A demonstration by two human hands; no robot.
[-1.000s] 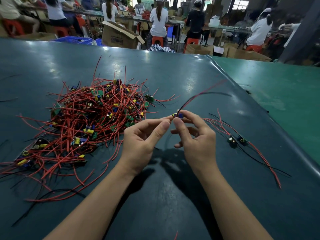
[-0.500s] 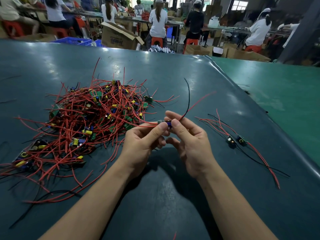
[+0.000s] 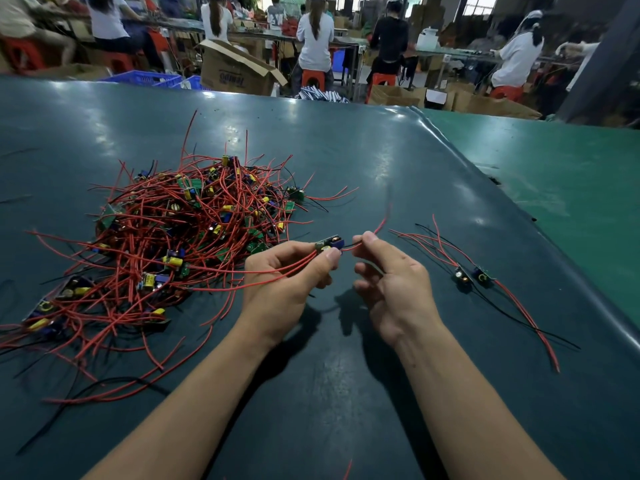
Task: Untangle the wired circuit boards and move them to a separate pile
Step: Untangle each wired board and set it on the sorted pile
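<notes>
A big tangled pile of small circuit boards with red and black wires (image 3: 166, 244) lies on the dark green table at the left. My left hand (image 3: 287, 282) pinches one small board (image 3: 329, 244) between thumb and fingers, its red leads trailing left toward the pile. My right hand (image 3: 388, 275) pinches the wires coming out of that board's right side; a red wire rises blurred above the fingers. To the right lie two separated boards (image 3: 471, 277) with their long red and black wires spread on the table.
The dark green table (image 3: 346, 393) ends in a raised edge at the right, beside a lighter green table (image 3: 571, 188). Loose black and red wires lie at the near left. Beyond the far edge are cardboard boxes, blue crates and seated people.
The board moved from my right hand's fingertips into my left hand's pinch. My right hand slid along to the outgoing wires, which swung from upright to the right. Both hands shifted slightly.
</notes>
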